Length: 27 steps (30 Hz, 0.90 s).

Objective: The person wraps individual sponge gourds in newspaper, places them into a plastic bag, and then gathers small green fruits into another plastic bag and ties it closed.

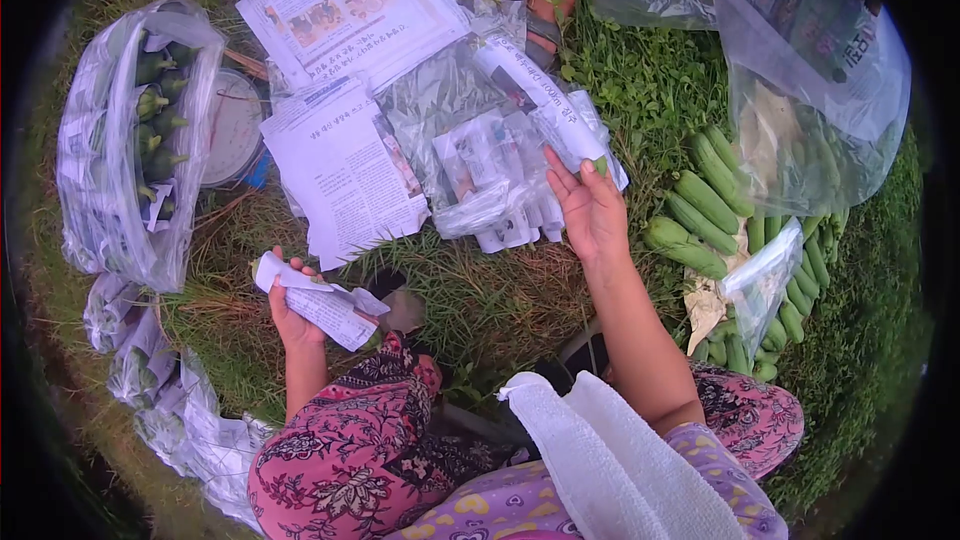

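Grass [500,310] fills the view. A big clear plastic bag [810,70] hangs at 1 o'clock and a packed bag of wrapped vegetables [120,140] lies at 9 o'clock. The right forearm runs up from 5 o'clock toward the centre, wrist straight. The right hand [592,212] is spread open with the fingers together, its tips resting on the right edge of a stack of newspaper-lined plastic bags [480,160] just above centre, gripping nothing. The left arm rises from the knee at 7 o'clock. The left hand [290,312] is closed around a newspaper-wrapped vegetable [325,305], which lies level with its free end pointing right. Loose newspaper sheets [345,170] spread at 11 o'clock, touching the stack. A heap of green cucumbers [700,210] sits at 3 o'clock, near the right wrist. Bare grass lies open between the two hands. A white towel [610,460] drapes over the lap at 6 o'clock. A scale dial [232,125] shows at 10 o'clock, and another person's sandalled foot [545,15] at 12.
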Motion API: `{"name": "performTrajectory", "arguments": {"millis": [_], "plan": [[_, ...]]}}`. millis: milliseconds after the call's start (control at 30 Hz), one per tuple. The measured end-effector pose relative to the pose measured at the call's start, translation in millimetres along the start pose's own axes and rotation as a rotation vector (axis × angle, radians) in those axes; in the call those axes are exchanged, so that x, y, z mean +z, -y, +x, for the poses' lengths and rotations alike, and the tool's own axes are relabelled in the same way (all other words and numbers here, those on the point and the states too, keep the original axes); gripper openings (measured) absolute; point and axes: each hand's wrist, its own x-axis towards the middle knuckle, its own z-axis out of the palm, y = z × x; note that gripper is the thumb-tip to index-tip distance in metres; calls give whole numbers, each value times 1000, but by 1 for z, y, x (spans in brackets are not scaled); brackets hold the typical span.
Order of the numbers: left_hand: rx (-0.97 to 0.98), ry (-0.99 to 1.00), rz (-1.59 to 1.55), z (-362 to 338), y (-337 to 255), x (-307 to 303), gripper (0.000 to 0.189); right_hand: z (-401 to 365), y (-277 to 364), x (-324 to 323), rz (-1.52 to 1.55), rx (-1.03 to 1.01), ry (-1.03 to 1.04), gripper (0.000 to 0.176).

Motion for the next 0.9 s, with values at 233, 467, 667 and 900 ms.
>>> {"name": "performTrajectory", "arguments": {"millis": [233,467,667,900], "plan": [[0,17,-24,-1,1,1,60,20,57,-77,-44,-229,-208,38],[-7,54,-43,4,1,-5,59,9,130,-181,-51,-468,-408,38],[-2,81,-36,2,-1,-4,59,-2,176,-240,79,-576,-685,39],[3,92,-14,4,-1,-8,61,-4,166,-300,101,-488,-721,37]]}}
